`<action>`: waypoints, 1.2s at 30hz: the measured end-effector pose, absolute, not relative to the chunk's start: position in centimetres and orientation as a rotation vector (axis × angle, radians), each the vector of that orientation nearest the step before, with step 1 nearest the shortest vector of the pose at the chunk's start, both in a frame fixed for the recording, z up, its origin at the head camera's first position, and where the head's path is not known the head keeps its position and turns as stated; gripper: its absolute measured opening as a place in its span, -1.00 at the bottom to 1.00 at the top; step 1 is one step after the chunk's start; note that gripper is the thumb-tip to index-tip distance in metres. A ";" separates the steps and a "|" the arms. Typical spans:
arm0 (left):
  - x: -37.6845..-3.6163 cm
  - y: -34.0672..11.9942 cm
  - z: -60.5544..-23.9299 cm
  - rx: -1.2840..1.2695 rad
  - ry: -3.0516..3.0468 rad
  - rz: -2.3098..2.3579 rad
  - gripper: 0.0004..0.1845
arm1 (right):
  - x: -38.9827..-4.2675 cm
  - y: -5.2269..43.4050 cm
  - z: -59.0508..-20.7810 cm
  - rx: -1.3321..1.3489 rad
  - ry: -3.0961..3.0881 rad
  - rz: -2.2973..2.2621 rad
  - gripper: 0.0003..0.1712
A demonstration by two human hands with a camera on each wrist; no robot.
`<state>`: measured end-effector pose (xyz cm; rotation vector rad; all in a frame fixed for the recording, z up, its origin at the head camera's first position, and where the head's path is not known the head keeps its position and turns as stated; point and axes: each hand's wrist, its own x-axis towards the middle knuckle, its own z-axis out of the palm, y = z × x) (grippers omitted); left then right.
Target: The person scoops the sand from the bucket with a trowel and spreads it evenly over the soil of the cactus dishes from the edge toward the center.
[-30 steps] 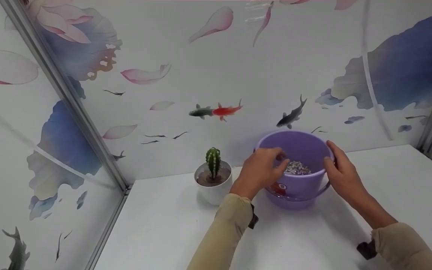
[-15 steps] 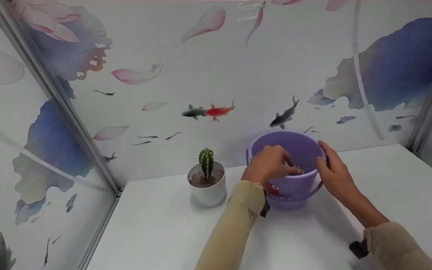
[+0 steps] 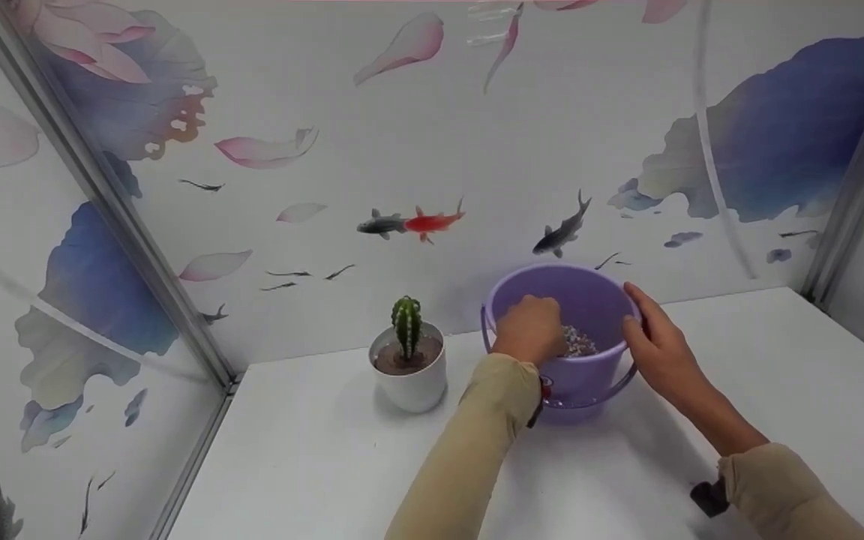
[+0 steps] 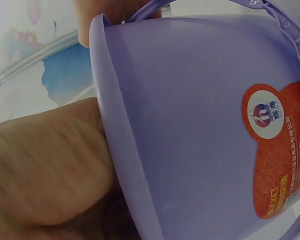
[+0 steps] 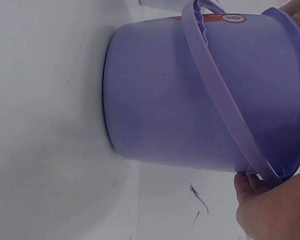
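Note:
A purple bucket (image 3: 586, 379) stands on the white table, with small multicoloured gravel (image 3: 579, 342) inside. My left hand (image 3: 528, 330) reaches over the bucket's near left rim and down inside. Its fingers are hidden, so I cannot tell whether they hold any gravel. In the left wrist view, that hand (image 4: 50, 162) lies behind the rim, beside a red label (image 4: 280, 150) on the bucket's outer wall. My right hand (image 3: 663, 349) grips the bucket's right rim, thumb on the near side and fingers around the far side. The bucket's handle (image 5: 217, 92) hangs down in front.
Left of the bucket stands a green cactus (image 3: 406, 326) in a white pot (image 3: 418, 388). Behind them rises a white wall (image 3: 342, 315) printed with fish, petals and leaves. A metal frame post (image 3: 106, 195) runs down at the left.
My left hand has gone from the bucket's rim down inside it, fingers passing out of sight. The right hand keeps its grip. The whole scene has shifted a little left in the head view.

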<state>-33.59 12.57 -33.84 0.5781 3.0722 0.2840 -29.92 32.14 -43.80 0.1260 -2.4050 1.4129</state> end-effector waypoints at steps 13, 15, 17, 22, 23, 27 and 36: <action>-34.7 10.1 -33.9 0.688 3.135 0.316 -0.83 | -30.6 32.9 -43.5 0.195 -2.451 1.471 -0.27; -34.8 9.8 -33.8 0.697 3.154 0.302 -0.85 | -30.6 33.0 -43.4 0.225 -2.440 1.497 -0.27; -34.8 9.6 -33.6 0.714 3.180 0.269 -0.86 | -30.7 33.0 -43.3 0.249 -2.426 1.529 -0.27; -34.6 9.9 -32.8 0.709 3.249 0.120 -0.80 | -30.9 32.9 -43.3 0.250 -2.424 1.540 -0.26; -34.5 10.1 -32.7 0.695 3.259 0.080 -0.79 | -30.9 32.9 -43.2 0.248 -2.423 1.541 -0.26; -34.2 10.8 -32.1 0.618 3.280 -0.094 -0.74 | -30.9 33.0 -43.3 0.249 -2.415 1.535 -0.26; -34.4 11.1 -31.9 0.421 3.221 -0.170 -0.69 | -31.0 32.9 -43.2 0.230 -2.444 1.518 -0.27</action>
